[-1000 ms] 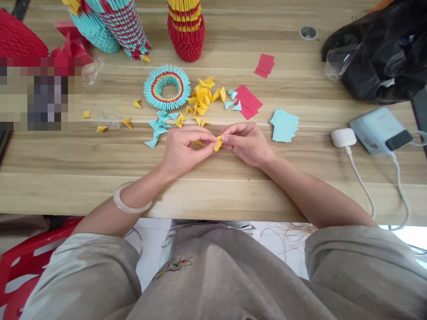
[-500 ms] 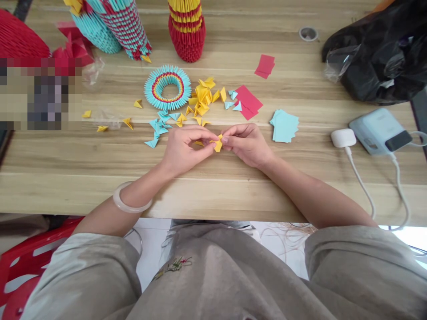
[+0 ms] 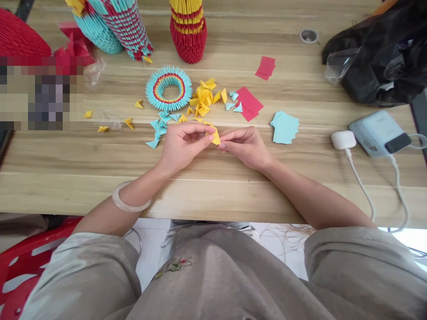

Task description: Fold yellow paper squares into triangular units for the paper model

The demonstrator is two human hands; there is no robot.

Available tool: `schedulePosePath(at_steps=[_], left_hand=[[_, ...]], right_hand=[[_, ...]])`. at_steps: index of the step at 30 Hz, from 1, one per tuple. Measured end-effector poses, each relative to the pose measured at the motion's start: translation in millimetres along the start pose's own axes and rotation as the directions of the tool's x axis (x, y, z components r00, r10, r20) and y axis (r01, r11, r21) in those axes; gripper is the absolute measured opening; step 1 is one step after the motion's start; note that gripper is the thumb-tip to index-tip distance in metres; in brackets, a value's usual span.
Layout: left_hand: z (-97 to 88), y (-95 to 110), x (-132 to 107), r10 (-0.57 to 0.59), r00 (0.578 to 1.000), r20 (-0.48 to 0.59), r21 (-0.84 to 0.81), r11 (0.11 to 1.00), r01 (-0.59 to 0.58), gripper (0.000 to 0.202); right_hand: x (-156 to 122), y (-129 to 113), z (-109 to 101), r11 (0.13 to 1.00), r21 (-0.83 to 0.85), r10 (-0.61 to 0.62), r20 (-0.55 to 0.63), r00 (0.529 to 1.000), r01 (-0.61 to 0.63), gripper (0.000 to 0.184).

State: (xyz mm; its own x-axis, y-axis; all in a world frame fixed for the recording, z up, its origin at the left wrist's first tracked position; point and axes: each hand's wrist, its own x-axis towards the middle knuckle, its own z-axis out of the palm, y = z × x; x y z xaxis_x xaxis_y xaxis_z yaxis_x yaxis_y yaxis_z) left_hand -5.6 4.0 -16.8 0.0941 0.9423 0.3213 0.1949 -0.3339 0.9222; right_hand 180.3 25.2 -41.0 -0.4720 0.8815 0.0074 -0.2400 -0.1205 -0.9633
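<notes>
While the left hand point(image 3: 180, 144) and the right hand point(image 3: 248, 146) meet near the centre of the frame, a small yellow paper piece point(image 3: 215, 137) sits between their fingertips, in front of the desk point(image 3: 213, 195) as viewed. The left hand pinches the piece narrowly between thumb and fingers. The right hand has its thumb and forefinger close together at the lower right edge; whether they grip that edge or only touch it cannot be told.

The step in hand is judged to be shaping or creasing. Good practice: keep the left pinch firm but light, align the edges before pressing, and run the right thumb along the fold from one end to the other. Excess pressure could buckle the thin points.

Loose yellow pieces point(image 3: 203, 95) lie just beyond, upper centre, beside a light-blue-edged paper ring point(image 3: 169, 104); both are best left undisturbed by the fingers.
</notes>
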Motion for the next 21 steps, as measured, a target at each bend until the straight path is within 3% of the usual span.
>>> schedulePosePath(at_steps=[5,12,21], left_hand=[[1.2,0.4,-1.2,0.057,0.998,-0.012,0.028,0.998,-0.057,0.008],[1.0,1.1,-3.9,0.105,0.994,0.024,0.096,0.99,-0.107,0.013],[1.5,-1.1,-6.3,0.163,0.985,0.05,0.146,0.975,-0.169,0.012]], right_hand=[[-0.7,2.0,1.2,1.0,0.021,0.007,-0.003,1.0,-0.007,0.014],[-2.4,2.1,6.5,0.982,0.148,0.123,-0.022,0.992,-0.119,0.017],[-3.3,-3.1,8.7,0.977,0.176,0.134,-0.049,0.99,-0.124,0.017]])
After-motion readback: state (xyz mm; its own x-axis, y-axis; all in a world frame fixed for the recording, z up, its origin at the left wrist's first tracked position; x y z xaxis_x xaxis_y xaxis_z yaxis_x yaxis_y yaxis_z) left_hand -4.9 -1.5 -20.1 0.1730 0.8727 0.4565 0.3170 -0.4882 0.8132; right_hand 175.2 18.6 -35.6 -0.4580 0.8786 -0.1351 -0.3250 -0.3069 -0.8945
